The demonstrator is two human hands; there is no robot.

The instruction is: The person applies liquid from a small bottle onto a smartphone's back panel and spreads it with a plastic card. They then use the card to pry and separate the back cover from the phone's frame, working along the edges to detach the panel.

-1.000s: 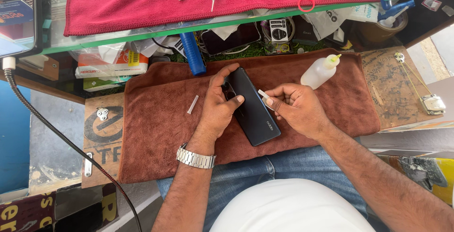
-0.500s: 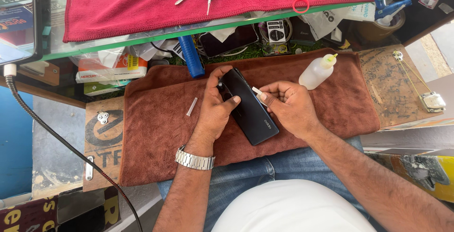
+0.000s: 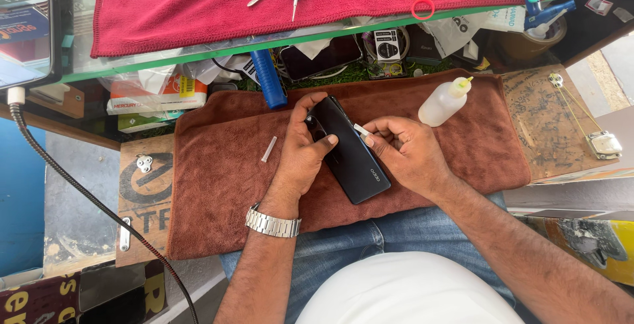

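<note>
A black smartphone (image 3: pixel 353 159) lies back-up and tilted on a brown towel (image 3: pixel 218 185). My left hand (image 3: pixel 304 152) wraps around the phone's upper left edge and holds it steady. My right hand (image 3: pixel 406 152) pinches a small thin white pry tool (image 3: pixel 362 130) against the phone's right edge near its top. A metal watch sits on my left wrist.
A white squeeze bottle (image 3: pixel 444 101) stands on the towel at the right. A small white sliver (image 3: pixel 269 149) lies left of my hands. A blue handle (image 3: pixel 267 78) rests at the towel's far edge. Behind, a red cloth (image 3: pixel 198 7) carries a screwdriver, tweezers and rubber bands.
My right hand has slid the white tool slightly up along the phone's right edge. The view has shifted a little; the phone stays in place.
</note>
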